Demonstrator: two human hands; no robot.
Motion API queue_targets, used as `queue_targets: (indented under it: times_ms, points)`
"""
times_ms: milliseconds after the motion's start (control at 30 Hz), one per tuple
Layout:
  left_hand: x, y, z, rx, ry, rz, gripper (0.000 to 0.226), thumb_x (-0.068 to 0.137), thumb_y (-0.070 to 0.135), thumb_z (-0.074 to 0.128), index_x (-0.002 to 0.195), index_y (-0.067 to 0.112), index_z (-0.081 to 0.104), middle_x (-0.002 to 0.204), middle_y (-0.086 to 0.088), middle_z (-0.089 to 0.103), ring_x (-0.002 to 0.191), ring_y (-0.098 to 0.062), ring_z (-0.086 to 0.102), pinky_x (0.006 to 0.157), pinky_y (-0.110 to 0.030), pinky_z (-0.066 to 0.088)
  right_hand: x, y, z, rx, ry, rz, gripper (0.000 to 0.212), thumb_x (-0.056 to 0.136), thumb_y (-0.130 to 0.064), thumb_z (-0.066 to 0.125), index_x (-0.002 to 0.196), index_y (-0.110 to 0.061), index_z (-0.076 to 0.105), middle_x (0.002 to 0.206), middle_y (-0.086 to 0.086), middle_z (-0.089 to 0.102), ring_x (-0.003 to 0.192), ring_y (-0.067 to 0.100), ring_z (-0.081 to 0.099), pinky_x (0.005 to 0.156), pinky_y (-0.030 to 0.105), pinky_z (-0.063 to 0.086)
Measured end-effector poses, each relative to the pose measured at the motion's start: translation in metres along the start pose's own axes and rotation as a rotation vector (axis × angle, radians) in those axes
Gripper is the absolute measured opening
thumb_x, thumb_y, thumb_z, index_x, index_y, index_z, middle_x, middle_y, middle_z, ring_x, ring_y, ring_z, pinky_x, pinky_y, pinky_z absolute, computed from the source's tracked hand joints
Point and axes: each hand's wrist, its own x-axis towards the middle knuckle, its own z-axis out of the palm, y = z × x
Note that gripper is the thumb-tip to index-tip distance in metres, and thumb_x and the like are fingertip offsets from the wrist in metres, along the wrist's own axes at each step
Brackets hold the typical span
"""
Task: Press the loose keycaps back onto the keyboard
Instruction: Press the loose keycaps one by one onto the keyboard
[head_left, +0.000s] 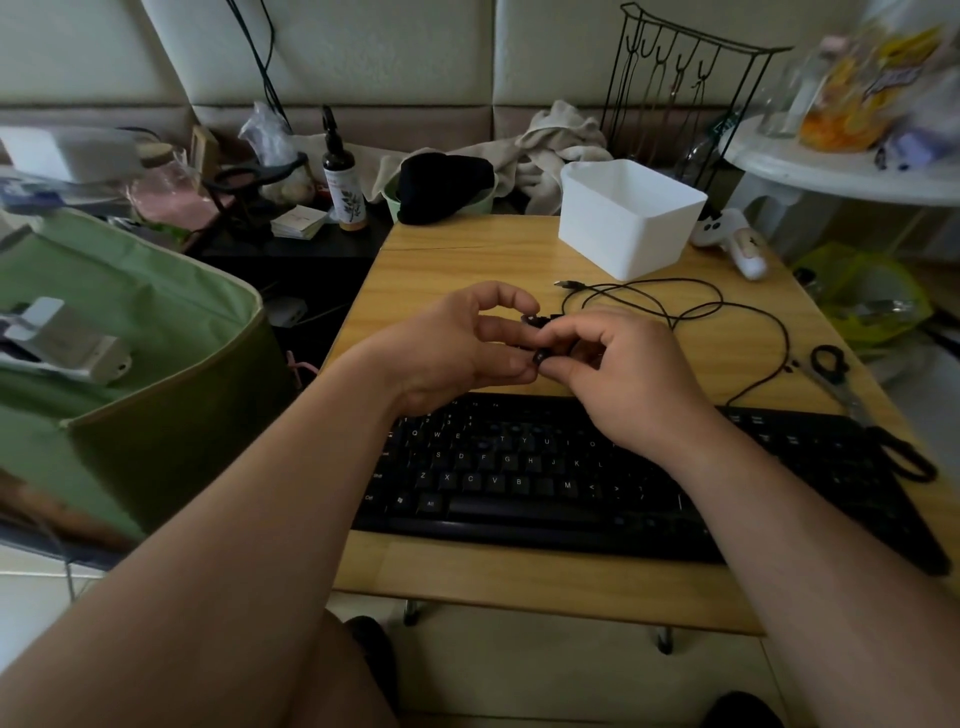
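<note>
Both hands are raised above the far edge of the flat black computer keyboard (571, 483), which lies across the near part of the small light wooden table (467, 260); the left hand (452, 345) has its fingers curled, thumb and fingertips pinching a small black keycap (540, 357) between the two hands; the right hand (628, 374) has its fingers curled too, fingertips meeting the same keycap from the other side; more small black keycaps (535, 319) show just behind the fingers, whether held or lying on the table I cannot tell. Several sockets in the keyboard's letter rows look bare.

Behind the hands a thin black cable (675, 301) loops over the table; at the far right corner stands a white rectangular plastic bin (623, 223), open at the top, its inside hidden from this angle; beside it lies a white game controller (727, 234); black-handled scissors (836, 374) rest near the right edge.

At the table's far left a pale green bowl (483, 200) holds a bundle of black cloth (441, 187); a dark pump bottle with a white leaf label (343, 192) stands left of it. To the left, a large green fabric storage bag (156, 364) gapes open, with a white boxy object (67, 338) lying inside; its other contents are too blurred to name.
</note>
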Motion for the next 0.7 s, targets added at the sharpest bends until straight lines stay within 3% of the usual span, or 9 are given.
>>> queue_targets:
  times_ms: [400,700]
  points:
    - [-0.002,0.0,0.002,0.008,-0.019,-0.016,0.041,0.09,-0.018,0.061,0.119,0.011,0.06,0.102,-0.011,0.072,0.09,-0.019,0.073,0.082,-0.031,0.062,-0.005,0.001,-0.006,0.008,-0.007,-0.022,0.024,0.081,-0.018,0.087,0.09,-0.036,0.074,0.091,-0.015,0.068,0.081,0.005,0.062,0.072,0.023,0.048]
    - [-0.008,0.0,-0.002,0.062,0.011,-0.046,0.038,0.089,-0.016,0.065,0.117,0.011,0.064,0.098,-0.008,0.072,0.087,-0.017,0.074,0.077,-0.027,0.061,-0.01,-0.007,-0.004,-0.078,0.011,-0.067,0.012,0.081,-0.023,0.085,0.09,-0.03,0.081,0.074,-0.018,0.067,0.068,0.003,0.062,0.061,0.01,0.045]
